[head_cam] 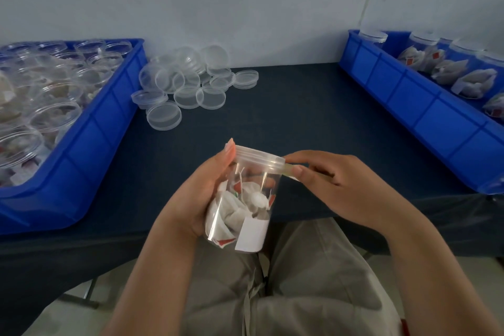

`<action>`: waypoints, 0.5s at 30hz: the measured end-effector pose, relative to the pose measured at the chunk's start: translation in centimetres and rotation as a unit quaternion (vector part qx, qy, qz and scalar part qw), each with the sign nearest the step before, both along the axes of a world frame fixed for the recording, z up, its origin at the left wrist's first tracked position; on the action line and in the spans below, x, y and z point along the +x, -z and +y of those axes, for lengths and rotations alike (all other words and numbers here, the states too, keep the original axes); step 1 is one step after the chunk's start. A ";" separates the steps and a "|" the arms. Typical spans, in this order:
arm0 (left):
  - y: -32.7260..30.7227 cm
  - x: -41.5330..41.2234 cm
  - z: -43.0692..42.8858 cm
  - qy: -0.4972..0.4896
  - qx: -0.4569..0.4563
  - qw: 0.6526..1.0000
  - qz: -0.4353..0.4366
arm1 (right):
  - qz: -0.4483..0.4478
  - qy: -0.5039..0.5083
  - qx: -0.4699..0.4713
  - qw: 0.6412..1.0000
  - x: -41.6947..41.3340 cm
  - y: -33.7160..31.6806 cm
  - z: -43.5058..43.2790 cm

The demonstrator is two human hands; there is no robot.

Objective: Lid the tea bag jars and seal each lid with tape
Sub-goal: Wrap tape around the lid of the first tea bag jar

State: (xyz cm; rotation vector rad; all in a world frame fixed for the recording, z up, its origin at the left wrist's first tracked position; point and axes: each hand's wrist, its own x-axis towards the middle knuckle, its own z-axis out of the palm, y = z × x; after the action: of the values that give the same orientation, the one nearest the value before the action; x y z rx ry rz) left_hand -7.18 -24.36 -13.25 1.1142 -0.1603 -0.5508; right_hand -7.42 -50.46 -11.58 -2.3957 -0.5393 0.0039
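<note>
While the lidded jar [242, 199] of tea bags [234, 213] is gripped round its body by the left hand [207, 194] at the near edge of the bench [286, 106], tape [290, 170] is pinched between thumb and forefinger of the right hand [327, 180] against the rim of the lid [259, 157]. The seal is best made if the tape is kept taut and level over the seam, pressed down firmly, and the jar turned slowly beneath it so no wrinkle is left.
</note>
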 end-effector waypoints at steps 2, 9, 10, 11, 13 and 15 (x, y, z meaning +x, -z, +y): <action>0.1 0.0 0.0 -0.006 0.024 1.000 -0.012 | -0.006 0.004 0.001 1.000 -0.2 -0.1 0.1; 0.4 0.5 -0.1 -0.153 0.202 0.958 -0.135 | -0.031 0.058 -0.001 0.998 -0.2 0.4 0.5; 0.4 0.5 -0.1 -0.155 0.226 0.950 -0.151 | -0.032 0.066 -0.015 0.997 -0.2 0.4 0.5; 0.4 0.4 -0.4 -0.146 0.254 0.941 -0.167 | -0.035 0.070 -0.033 0.996 -0.2 0.5 0.6; 0.4 0.2 -1.2 -0.149 0.334 0.908 -0.203 | -0.040 0.076 -0.053 0.995 -0.4 0.7 1.1; 0.6 0.3 -2.0 -0.200 0.370 0.876 -0.235 | -0.047 0.086 -0.055 0.994 -0.6 0.9 1.7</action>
State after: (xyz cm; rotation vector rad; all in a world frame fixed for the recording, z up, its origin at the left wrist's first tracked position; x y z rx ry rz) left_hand -6.91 -26.36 -13.88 1.9699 -0.1342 0.0737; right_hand -7.97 -48.72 -12.45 -2.5524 -0.3822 -0.1589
